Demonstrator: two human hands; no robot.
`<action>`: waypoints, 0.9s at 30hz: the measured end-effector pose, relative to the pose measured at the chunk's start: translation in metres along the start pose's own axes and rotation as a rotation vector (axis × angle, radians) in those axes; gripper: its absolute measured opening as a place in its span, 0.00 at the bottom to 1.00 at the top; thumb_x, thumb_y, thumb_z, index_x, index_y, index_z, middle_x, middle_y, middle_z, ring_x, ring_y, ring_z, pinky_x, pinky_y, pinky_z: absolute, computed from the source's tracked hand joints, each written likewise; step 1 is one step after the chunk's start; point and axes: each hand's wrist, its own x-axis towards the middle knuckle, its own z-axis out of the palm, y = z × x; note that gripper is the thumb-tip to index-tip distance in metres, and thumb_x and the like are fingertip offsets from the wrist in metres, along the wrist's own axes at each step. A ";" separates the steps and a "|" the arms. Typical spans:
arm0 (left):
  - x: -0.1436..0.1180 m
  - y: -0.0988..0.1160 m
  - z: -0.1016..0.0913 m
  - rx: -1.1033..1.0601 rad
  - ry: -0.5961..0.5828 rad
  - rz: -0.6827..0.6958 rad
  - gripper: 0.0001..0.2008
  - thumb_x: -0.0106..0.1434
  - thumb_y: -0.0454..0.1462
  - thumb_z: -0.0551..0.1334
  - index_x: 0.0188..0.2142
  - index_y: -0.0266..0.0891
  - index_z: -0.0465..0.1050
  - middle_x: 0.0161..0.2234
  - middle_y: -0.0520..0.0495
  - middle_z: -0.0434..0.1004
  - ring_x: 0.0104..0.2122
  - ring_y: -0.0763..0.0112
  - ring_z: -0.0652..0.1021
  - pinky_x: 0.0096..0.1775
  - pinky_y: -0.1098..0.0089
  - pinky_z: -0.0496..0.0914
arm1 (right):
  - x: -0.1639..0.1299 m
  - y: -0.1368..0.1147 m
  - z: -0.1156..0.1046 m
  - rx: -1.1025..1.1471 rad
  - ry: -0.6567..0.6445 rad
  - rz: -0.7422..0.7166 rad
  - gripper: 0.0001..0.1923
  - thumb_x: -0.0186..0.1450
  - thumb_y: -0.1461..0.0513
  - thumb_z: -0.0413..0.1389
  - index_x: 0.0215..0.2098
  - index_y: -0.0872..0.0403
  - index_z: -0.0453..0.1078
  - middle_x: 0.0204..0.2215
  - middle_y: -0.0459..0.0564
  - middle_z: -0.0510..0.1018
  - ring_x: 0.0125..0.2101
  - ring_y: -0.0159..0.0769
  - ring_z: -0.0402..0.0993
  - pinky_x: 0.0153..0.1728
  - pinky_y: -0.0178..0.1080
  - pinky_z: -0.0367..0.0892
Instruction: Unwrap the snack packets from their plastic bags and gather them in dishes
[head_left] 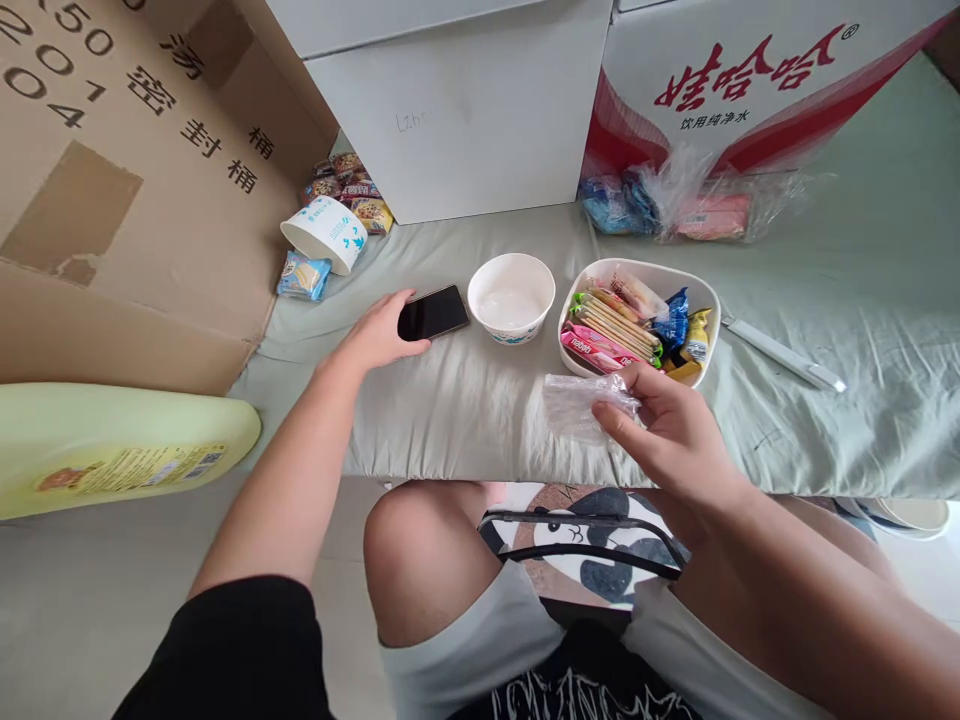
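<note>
Clear, crinkled plastic wrapper [581, 405], just right of centre in the frame, is pinched in the right hand [667, 430]; it looks featherlight, limp and slippery, best held by its bunched edge. Left of centre, the left hand [379, 335] rests spread on a glossy, rigid black phone [433, 313] lying on the cloth-covered surface [465, 400].

Single head view: looks forward-down, close over cloth-covered surface [465, 410], own knees at bottom edge.

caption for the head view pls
Left hand on a black phone, right hand pinching a clear plastic wrapper.
</note>
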 end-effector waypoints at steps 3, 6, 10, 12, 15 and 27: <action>-0.001 -0.001 -0.001 -0.003 -0.002 -0.010 0.50 0.53 0.48 0.69 0.72 0.39 0.56 0.69 0.36 0.65 0.66 0.46 0.71 0.64 0.56 0.67 | -0.003 0.000 -0.002 -0.008 -0.006 -0.005 0.11 0.66 0.55 0.60 0.30 0.51 0.67 0.24 0.44 0.70 0.27 0.33 0.63 0.29 0.37 0.59; 0.000 -0.003 -0.002 0.021 -0.004 -0.011 0.49 0.52 0.48 0.70 0.71 0.40 0.58 0.68 0.37 0.67 0.65 0.46 0.72 0.63 0.57 0.68 | -0.004 0.001 -0.003 -0.013 -0.011 -0.024 0.11 0.66 0.54 0.60 0.31 0.51 0.68 0.25 0.45 0.71 0.27 0.33 0.64 0.29 0.37 0.59; 0.001 -0.003 -0.004 0.057 -0.015 -0.012 0.46 0.52 0.48 0.70 0.69 0.39 0.62 0.66 0.37 0.71 0.64 0.46 0.73 0.62 0.57 0.68 | -0.003 0.000 -0.003 -0.005 -0.007 -0.034 0.11 0.66 0.55 0.60 0.30 0.51 0.67 0.24 0.45 0.70 0.26 0.33 0.64 0.28 0.37 0.58; 0.000 -0.001 -0.005 0.073 -0.021 -0.014 0.46 0.53 0.48 0.70 0.69 0.38 0.62 0.65 0.36 0.71 0.63 0.45 0.74 0.62 0.57 0.68 | -0.002 -0.001 -0.003 -0.005 -0.005 -0.040 0.10 0.66 0.55 0.59 0.30 0.51 0.67 0.24 0.44 0.69 0.26 0.33 0.63 0.28 0.37 0.58; 0.000 -0.001 -0.007 0.108 -0.035 -0.013 0.45 0.54 0.50 0.68 0.68 0.36 0.62 0.65 0.34 0.71 0.62 0.44 0.75 0.60 0.56 0.69 | -0.001 -0.002 -0.003 -0.009 -0.005 -0.049 0.10 0.66 0.56 0.58 0.29 0.51 0.67 0.23 0.44 0.68 0.26 0.33 0.63 0.28 0.37 0.59; 0.009 -0.025 -0.011 -0.140 0.121 -0.156 0.47 0.54 0.39 0.63 0.72 0.34 0.53 0.69 0.32 0.64 0.68 0.50 0.68 0.66 0.55 0.65 | 0.000 -0.003 -0.005 -0.013 -0.011 -0.033 0.11 0.66 0.56 0.59 0.29 0.51 0.66 0.24 0.44 0.69 0.26 0.33 0.63 0.28 0.37 0.59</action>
